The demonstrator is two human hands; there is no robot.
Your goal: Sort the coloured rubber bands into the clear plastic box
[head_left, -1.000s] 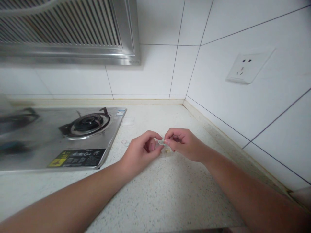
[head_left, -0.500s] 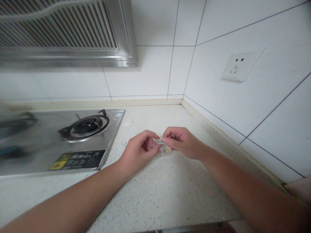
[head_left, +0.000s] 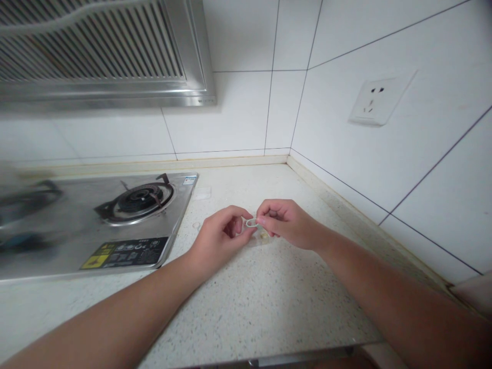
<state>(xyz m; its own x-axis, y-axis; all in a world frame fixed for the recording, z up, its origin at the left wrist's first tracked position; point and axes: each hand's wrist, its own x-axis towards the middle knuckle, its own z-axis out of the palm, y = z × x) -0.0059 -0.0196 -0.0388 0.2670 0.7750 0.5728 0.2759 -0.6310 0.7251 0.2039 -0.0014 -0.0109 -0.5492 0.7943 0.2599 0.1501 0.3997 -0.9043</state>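
Note:
A small pale ring or loop (head_left: 251,223) hangs between my hands, low over the counter. My right hand (head_left: 282,221) pinches its right end between thumb and forefinger. Around the loop's left side curves my left hand (head_left: 225,230), its thumb and forefinger apart below and above the loop. No firm grip of the left fingers on it shows. Beneath the hands lies a clear, see-through item (head_left: 258,241), perhaps plastic, with a small yellowish spot in it; the hands partly cover it.
At left is a steel gas hob (head_left: 69,259) with a black burner (head_left: 140,199). A range hood (head_left: 192,72) juts out above. Behind the hands, a clear flat piece (head_left: 202,193) lies on the speckled counter (head_left: 246,312). A socket (head_left: 374,102) sits on the right wall.
My hands hold nearly the same pose. The loop shows slightly more openly between the fingers, and the view has shifted a little.

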